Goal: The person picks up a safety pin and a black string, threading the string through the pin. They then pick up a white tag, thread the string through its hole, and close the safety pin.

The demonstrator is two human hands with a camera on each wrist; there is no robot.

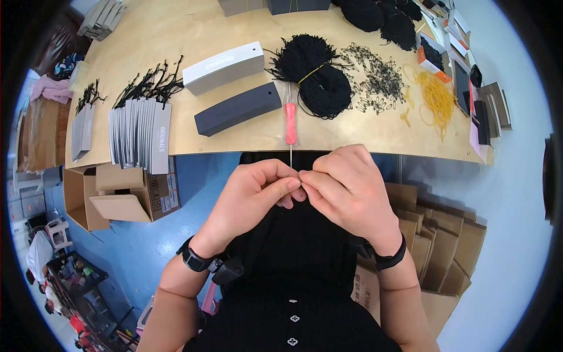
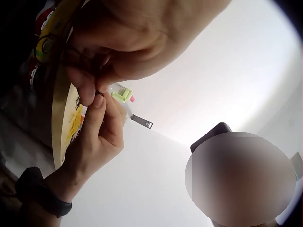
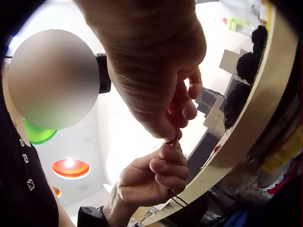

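Note:
My left hand (image 1: 249,190) and right hand (image 1: 352,190) meet at the fingertips in front of the table's near edge. Between them they pinch a thin black cord (image 3: 177,199), part of which hangs in a loop below the left hand's fingers in the right wrist view. The fingers hide most of the cord where they meet. Just beyond the hands, a tool with a pink handle (image 1: 290,124) lies under clear tape on the table. Its thin metal shaft points over the edge and ends close to my fingertips.
On the table (image 1: 234,144) stand a white box (image 1: 226,67) and a dark box (image 1: 237,110). Around them lie a black cord bundle (image 1: 325,88), small metal clips (image 1: 378,79), yellow rubber bands (image 1: 437,100) and stacked grey tags (image 1: 138,132) with black cords. Cardboard boxes (image 1: 126,193) stand on the floor.

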